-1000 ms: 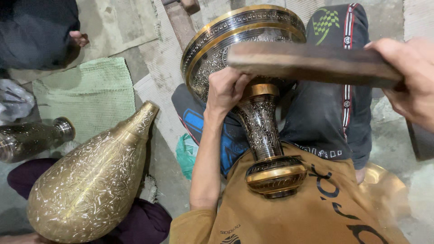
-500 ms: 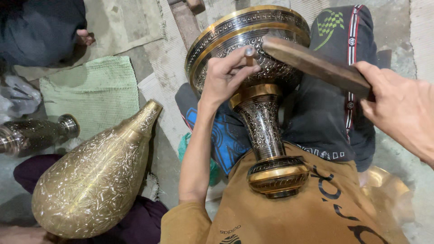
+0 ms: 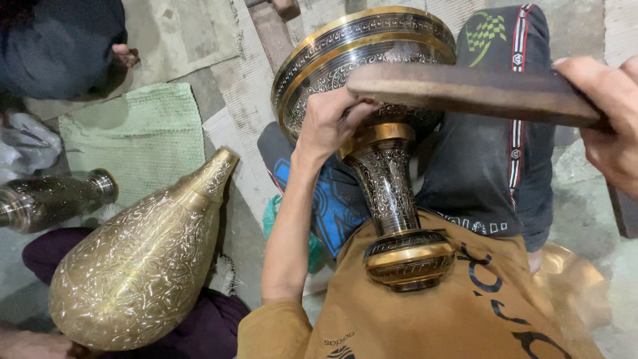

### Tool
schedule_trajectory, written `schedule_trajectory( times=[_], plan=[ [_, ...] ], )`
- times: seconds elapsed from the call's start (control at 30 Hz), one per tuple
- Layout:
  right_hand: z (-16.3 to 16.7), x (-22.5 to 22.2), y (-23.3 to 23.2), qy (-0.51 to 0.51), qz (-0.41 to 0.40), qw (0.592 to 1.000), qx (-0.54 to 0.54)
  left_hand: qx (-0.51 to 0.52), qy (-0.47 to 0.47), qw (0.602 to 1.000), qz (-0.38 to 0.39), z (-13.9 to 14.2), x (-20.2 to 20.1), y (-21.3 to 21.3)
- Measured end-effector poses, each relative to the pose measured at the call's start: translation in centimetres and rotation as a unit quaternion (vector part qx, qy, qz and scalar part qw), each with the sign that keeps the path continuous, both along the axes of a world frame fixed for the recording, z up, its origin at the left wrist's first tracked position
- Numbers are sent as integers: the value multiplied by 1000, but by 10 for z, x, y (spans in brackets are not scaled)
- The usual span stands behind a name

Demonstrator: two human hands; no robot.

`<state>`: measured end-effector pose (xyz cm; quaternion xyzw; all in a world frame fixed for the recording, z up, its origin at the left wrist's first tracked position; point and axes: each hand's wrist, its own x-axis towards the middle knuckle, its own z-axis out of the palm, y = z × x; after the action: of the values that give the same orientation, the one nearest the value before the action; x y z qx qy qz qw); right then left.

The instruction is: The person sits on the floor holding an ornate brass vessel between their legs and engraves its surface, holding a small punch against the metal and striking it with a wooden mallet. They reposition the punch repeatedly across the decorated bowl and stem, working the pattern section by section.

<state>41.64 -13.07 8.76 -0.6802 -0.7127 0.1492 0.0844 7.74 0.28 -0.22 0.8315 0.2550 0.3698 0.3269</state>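
Head view | engraved brass goblet vase (image 3: 385, 166) lies across the lap, foot against the ochre shirt (image 3: 465, 312) | left hand (image 3: 332, 119), grip pinched at the bowl's neck | right hand (image 3: 608, 126), grip wrapped round a wooden bat (image 3: 465, 90), now level over the bowl after dipping lower | brass flask (image 3: 139, 266) and dark bottle (image 3: 53, 199) stand apart at left.

Glossy engraved brass goblet (image 3: 385, 166), worn matt wooden bat (image 3: 465, 90), nubbly green cloth (image 3: 143, 136).
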Motion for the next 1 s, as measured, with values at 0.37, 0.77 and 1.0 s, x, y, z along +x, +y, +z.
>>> schedule_trajectory(
  times=[0.37,0.77,1.0],
  plan=[
    [-28,8,0,17,29,998,52,-99,-13,995,23,1,6,-1],
    [7,1,10,75,24,997,-8,21,-10,999,25,-5,4,1],
    [5,2,10,7,63,997,38,6,13,999,34,-11,2,2]
  ],
)
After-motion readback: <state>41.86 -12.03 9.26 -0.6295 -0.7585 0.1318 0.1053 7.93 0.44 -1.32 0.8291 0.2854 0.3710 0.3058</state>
